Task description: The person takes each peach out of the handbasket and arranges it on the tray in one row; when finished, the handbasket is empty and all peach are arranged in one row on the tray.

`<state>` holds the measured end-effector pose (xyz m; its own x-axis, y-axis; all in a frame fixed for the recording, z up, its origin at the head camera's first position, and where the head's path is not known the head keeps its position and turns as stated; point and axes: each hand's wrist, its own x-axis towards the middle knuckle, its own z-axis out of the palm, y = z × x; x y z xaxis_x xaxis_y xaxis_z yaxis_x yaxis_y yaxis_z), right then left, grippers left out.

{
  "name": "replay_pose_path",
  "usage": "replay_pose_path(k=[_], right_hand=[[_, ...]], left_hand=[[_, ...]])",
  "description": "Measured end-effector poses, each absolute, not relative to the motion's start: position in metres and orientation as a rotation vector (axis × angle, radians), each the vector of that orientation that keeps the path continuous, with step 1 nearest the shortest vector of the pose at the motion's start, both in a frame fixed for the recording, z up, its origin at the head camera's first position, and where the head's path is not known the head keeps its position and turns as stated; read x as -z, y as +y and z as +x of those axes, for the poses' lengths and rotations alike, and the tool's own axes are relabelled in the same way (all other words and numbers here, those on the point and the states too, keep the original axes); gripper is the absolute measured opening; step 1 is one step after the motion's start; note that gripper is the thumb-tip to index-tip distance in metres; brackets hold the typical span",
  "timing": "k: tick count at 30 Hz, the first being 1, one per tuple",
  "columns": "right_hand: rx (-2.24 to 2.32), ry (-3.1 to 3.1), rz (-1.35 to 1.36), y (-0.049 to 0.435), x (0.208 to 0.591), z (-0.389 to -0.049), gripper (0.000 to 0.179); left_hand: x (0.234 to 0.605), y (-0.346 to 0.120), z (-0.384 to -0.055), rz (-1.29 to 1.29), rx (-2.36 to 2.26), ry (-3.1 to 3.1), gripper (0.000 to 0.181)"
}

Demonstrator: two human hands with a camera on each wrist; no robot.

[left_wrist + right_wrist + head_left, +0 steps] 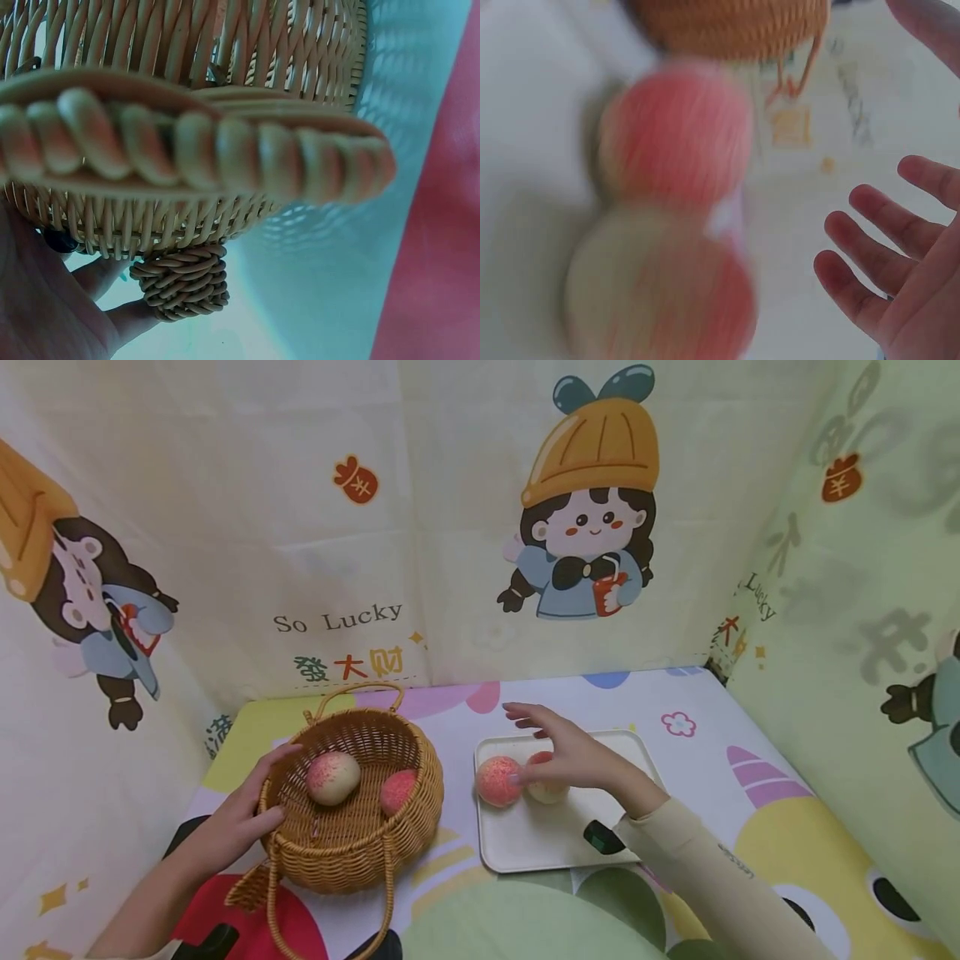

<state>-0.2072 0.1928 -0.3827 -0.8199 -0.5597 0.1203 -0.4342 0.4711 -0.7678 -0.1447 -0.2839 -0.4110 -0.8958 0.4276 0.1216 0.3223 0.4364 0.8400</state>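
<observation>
A round wicker basket (337, 864) stands on the left of the table, holding a pale peach with pink speckles (332, 778) and a redder peach (397, 792). My left hand (236, 818) grips its left rim, thumb near the edge; in the left wrist view its fingers (135, 319) reach a small woven tab (184, 283). On a white tray (540, 847) to the right lie a pink-red peach (497, 783) and a paler peach (551, 789), side by side. Over these two hovers my right hand (577, 756), fingers spread and holding nothing, partly hiding the paler one.
The basket has two loop handles, one at the back (360, 687) and one hanging toward the front (390, 893). A patterned cloth (525, 914) covers the table. Printed fabric walls (450, 527) enclose the back and both sides.
</observation>
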Motion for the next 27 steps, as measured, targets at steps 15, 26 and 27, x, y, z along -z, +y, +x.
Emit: replay_pose_path(k=[15,26,27], right_hand=[[1.718,1.756,-1.1,0.027,0.341,-0.201,0.077],[1.686,1.872,-0.737,-0.015,0.355,-0.21,0.074],[1.658,1.908,-0.702,-0.019,0.356,-0.211,0.076]], left_hand=[[0.414,-0.284,-0.143,0.65,-1.479,2.546,0.08],[0.414,-0.285,-0.145,0.667,-1.47,2.558,0.079],[0.414,-0.285,-0.145,0.669,-1.475,2.555,0.079]])
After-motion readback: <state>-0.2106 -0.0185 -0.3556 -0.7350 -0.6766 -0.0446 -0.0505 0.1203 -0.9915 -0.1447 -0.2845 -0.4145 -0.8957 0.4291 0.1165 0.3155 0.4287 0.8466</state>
